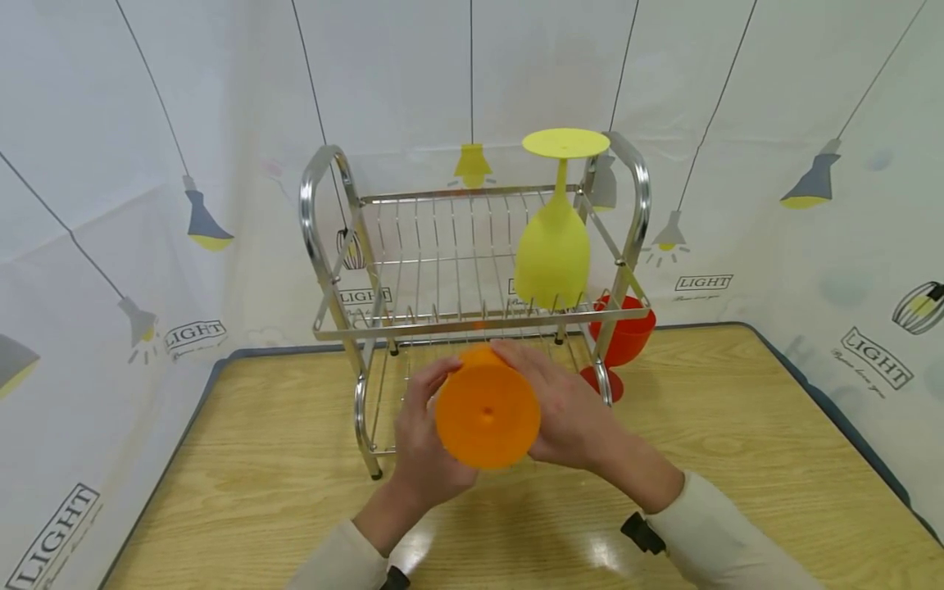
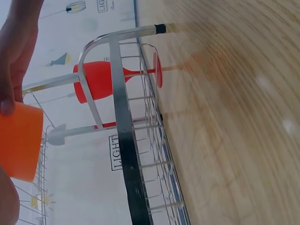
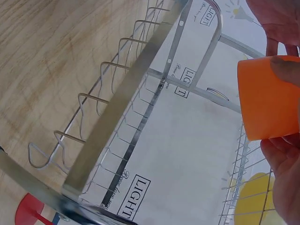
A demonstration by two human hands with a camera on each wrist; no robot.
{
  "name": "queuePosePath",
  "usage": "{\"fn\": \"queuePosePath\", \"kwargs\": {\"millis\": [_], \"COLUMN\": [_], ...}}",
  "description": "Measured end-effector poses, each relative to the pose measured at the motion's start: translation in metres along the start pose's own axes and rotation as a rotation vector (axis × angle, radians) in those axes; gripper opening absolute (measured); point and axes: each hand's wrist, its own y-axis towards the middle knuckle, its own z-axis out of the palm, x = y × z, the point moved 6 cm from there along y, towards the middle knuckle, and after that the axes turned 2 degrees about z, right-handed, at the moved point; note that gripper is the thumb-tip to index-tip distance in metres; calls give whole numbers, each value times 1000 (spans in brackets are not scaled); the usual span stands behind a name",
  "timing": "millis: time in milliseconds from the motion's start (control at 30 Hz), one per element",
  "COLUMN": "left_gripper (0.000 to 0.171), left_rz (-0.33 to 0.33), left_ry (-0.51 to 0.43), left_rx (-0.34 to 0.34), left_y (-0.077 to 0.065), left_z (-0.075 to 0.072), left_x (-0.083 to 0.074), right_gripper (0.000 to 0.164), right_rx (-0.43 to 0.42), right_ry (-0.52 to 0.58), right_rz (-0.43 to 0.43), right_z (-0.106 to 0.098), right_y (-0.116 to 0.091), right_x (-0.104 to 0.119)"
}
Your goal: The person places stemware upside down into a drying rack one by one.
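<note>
Both hands hold an orange goblet [image 1: 487,410] by its bowl in front of the rack. Its round foot faces up toward the head camera, and in the left wrist view the bowl's rim [image 2: 35,145] points down. My left hand [image 1: 428,434] grips from the left, my right hand [image 1: 571,410] from the right, with fingers around the bowl. A two-tier metal dish rack [image 1: 442,329] stands just beyond. On its upper tier, at the right, a yellow goblet [image 1: 555,250] rests upside down. The goblet's stem is hidden behind its foot in the head view.
A red goblet [image 1: 628,338] stands upright on the wooden table [image 1: 737,426], behind the rack's right-hand post. Curved side rails rise at both ends of the rack. A printed curtain [image 1: 413,74] surrounds the table's back and sides.
</note>
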Motion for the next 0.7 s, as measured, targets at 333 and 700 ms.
{"fn": "queuePosePath", "kwargs": {"millis": [333, 700], "left_gripper": [42, 40], "left_rz": [150, 65], "left_ry": [153, 248], "left_rx": [-2, -39], "left_y": [-18, -13], "left_z": [-12, -32], "left_x": [16, 33], "right_gripper": [46, 39], "right_rx": [-48, -144], "right_ry": [10, 44], "right_rz": [-61, -127], "right_z": [-24, -52], "right_y": [3, 12], "right_x": [12, 32]}}
